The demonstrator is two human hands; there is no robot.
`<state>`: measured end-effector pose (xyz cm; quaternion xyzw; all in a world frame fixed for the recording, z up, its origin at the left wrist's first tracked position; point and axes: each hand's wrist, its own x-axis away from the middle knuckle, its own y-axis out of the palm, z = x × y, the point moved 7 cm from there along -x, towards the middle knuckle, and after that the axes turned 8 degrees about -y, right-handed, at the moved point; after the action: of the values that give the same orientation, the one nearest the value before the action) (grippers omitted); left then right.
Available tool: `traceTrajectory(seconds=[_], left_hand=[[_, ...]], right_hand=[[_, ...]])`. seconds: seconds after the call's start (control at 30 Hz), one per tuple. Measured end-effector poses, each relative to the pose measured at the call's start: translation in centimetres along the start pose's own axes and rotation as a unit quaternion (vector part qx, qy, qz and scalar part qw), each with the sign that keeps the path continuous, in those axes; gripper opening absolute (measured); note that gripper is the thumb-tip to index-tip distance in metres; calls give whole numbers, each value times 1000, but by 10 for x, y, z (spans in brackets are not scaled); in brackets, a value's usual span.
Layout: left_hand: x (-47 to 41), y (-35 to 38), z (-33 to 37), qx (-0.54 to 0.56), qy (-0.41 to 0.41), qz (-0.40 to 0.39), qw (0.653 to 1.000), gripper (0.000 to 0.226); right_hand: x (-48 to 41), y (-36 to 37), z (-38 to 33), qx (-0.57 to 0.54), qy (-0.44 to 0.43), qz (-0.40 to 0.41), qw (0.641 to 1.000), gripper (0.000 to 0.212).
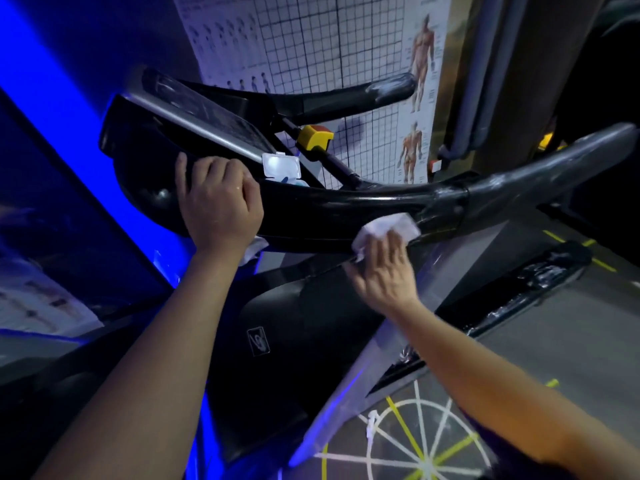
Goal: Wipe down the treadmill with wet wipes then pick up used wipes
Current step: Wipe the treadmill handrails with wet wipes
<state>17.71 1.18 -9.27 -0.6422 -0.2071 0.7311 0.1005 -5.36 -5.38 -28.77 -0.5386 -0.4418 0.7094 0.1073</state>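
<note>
Right hand (381, 271) presses a crumpled white wipe (384, 230) against the underside of the treadmill's near handrail (346, 206), fingers fairly straight behind the cloth, though motion blur softens them. Left hand (218, 199) grips the lower rim of the black console (145, 147), fingers curled over the edge and thumb splayed to the left; a scrap of white cloth (254, 251) shows just below its wrist. Between the two hands, in the console's tray, sits a wipes pack (280, 166) with its lid flipped up. Just beyond it is a yellow and red stop button (316, 136) on a thin crossbar. The far handrail (363, 91) lies in front of a gridded wall chart (311, 39) and an anatomy poster (420, 64). Down on the floor, painted spoke lines (415, 455) fan out, with a small white scrap (372, 422) on them that may be a wipe
</note>
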Motion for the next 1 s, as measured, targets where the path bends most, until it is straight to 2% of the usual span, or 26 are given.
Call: traceTrajectory(seconds=[0.1, 0.17, 0.3, 0.4, 0.5, 0.6, 0.67, 0.77, 0.93, 1.0], left_hand=[[0, 0, 1, -1, -4, 8, 1000, 19], [4, 1, 3, 21, -11, 28, 999, 19], [16, -1, 18, 52, -33, 82, 995, 29], [29, -1, 39, 83, -5, 91, 992, 28], [40, -4, 56, 125, 16, 75, 989, 29], [43, -4, 63, 121, 21, 70, 990, 26], [45, 1, 64, 110, 28, 69, 991, 26], [49, 6, 66, 88, 21, 62, 994, 22], [60, -1, 81, 74, -16, 73, 994, 22], [61, -10, 86, 55, -36, 97, 993, 21]], right_hand=[[8, 1, 44, -15, 66, -54, 996, 83], [5, -5, 37, -34, 75, -60, 995, 92], [-7, -9, -21, -53, -16, -20, 998, 87], [-13, -14, -36, -49, -66, 36, 996, 85], [-7, -12, -8, -43, -86, 25, 995, 82], [4, -7, 47, -40, -14, -21, 999, 88], [11, -3, 72, -24, -12, -59, 998, 92], [11, -3, 71, -42, -41, -83, 995, 94], [-6, -18, -1, -67, -163, -35, 984, 85], [-12, -22, -5, -79, -187, -18, 979, 78]])
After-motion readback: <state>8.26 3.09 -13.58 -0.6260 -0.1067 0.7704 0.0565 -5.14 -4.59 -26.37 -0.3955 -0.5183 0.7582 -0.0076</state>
